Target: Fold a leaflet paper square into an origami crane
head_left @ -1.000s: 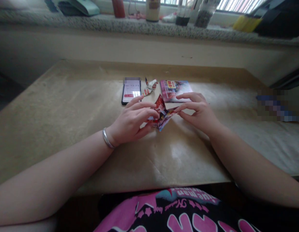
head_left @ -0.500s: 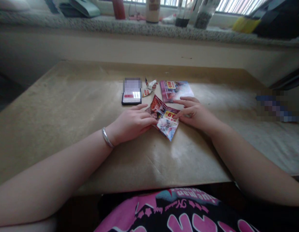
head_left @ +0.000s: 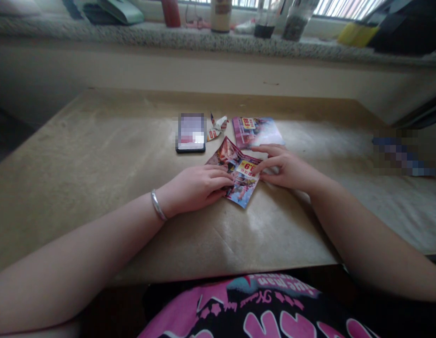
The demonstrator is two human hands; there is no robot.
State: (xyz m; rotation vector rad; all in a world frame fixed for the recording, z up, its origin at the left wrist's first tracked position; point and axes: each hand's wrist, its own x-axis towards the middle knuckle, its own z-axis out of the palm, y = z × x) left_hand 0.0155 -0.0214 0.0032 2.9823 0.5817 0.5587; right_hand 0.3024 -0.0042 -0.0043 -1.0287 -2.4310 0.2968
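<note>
A creased, colourful printed paper sheet (head_left: 242, 190) with a yellow price patch lies on the table, one fold line raised across its middle. My left hand (head_left: 200, 185), a silver bangle at its wrist, lies flat over the sheet's left part with its fingers stretched out. On the right edge, my right hand (head_left: 286, 169) holds the sheet between a fingertip on top and the thumb at the rim; its other fingers are spread. Behind the sheet is a folded paper piece (head_left: 218, 127) with pointed ends, beside a stack of printed leaflets (head_left: 256, 131).
A phone (head_left: 190, 134) with a lit, partly blurred screen lies left of the folded piece. At the far right of the table (head_left: 115, 141) is a pixelated bluish item (head_left: 404, 157). Bottles and jars stand on the stone windowsill (head_left: 190, 37) behind.
The sheet has been spread flatter, with more of its left and lower parts showing. My left hand has slid slightly lower on it; my right hand has barely moved.
</note>
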